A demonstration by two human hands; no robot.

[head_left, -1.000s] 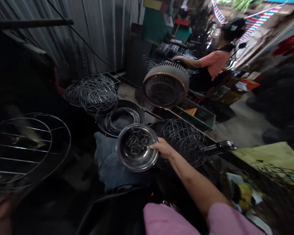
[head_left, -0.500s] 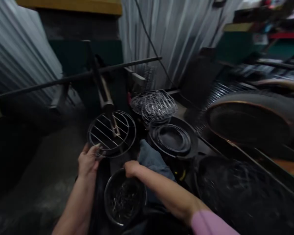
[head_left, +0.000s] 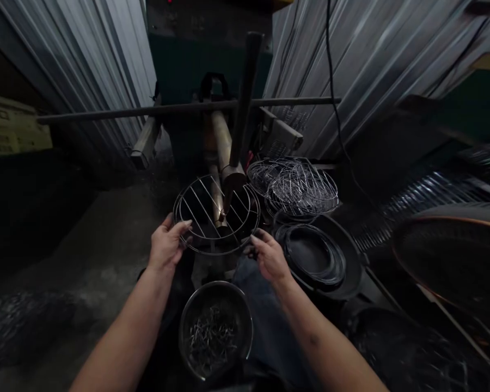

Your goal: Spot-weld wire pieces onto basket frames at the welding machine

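Observation:
A round wire rack (head_left: 200, 231), with two rings and parallel bars, is held level by its near rim. My left hand (head_left: 167, 242) is closed on the left side of that rim, thumb on top. My right hand (head_left: 267, 256) is closed at the right side of the rim; any small piece in its fingertips is too dark to make out. Metal rods of a machine, with a copper-coloured tip (head_left: 222, 216), reach down over the middle of the rack. Below my hands stands a metal bowl (head_left: 247, 326) with several short bent metal pieces (head_left: 212, 337).
Right of the rack lies a heap of wire racks (head_left: 298, 185). Coils of dark wire (head_left: 338, 267) sit in a wide pan (head_left: 357, 256). A long horizontal bar (head_left: 118, 114) crosses in front of the machine. A large round copper-edged thing (head_left: 453, 256) stands at the far right.
My right hand has left the bowl's rim and come up to the right side of the wire rack. My left hand stays on the rack. The view has turned to the right.

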